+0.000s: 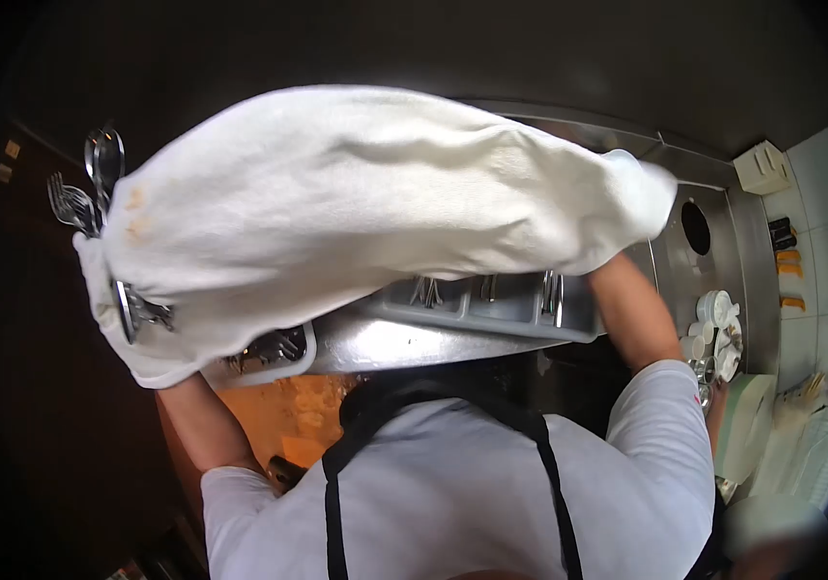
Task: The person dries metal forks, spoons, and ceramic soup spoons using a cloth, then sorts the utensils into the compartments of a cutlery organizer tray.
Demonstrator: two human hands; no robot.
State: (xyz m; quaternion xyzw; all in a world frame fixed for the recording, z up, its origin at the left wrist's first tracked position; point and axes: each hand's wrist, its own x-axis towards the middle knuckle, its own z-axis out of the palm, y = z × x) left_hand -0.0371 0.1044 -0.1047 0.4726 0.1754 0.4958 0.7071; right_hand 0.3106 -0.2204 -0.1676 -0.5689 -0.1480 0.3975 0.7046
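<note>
A large white cloth (356,193) with small orange-brown stains stretches between my hands and covers them both. At its left end, forks (72,207) and spoons (104,159) stick out in a bundle, held through the fabric by my left hand. More cutlery handles (129,309) show below, out of the cloth's fold. Only my left forearm (203,420) is visible, and the fingers are hidden. My right forearm (634,307) goes under the cloth's right end, where my right hand grips the fabric out of sight.
Below the cloth, a grey divided cutlery tray (510,324) holds utensils in its compartments. A white container (309,353) with dark-looking cutlery stands left of it on the steel counter (375,345). Cups (692,346) and dishes are stacked at right, near a round counter hole (695,228).
</note>
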